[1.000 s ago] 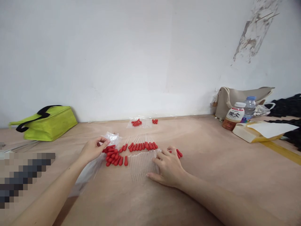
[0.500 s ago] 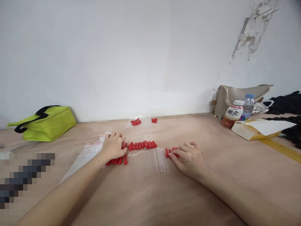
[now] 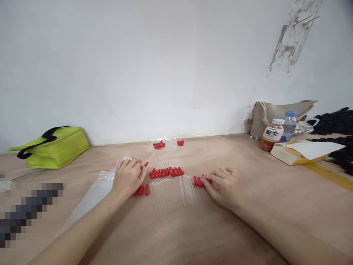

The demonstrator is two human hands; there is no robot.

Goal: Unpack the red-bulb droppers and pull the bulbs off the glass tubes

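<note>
My left hand is closed around a dropper, its red bulb at my fingertips and its thin clear tube pointing up and right. Beneath that hand several loose red rubber bulbs lie in a row, partly hidden. On the right, my right hand pinches at a red rubber bulb, mostly covered by my fingers; more red bulbs lie beside it. Between my hands lies a row of clear thin tubes. Just beyond it, several droppers with red bulbs are fanned out, tips away from me.
A clear bag with red bulbs and tubes lies near the wall. A plastic zip bag is under my left forearm. At left stands a lime-green bag; at right are a brown drink bottle, a water bottle and a beige bag.
My left hand has shifted slightly left, and a dropper now shows in its fingers, angled away from the fanned row. My right hand stays over the red bulbs, having moved only a little.
</note>
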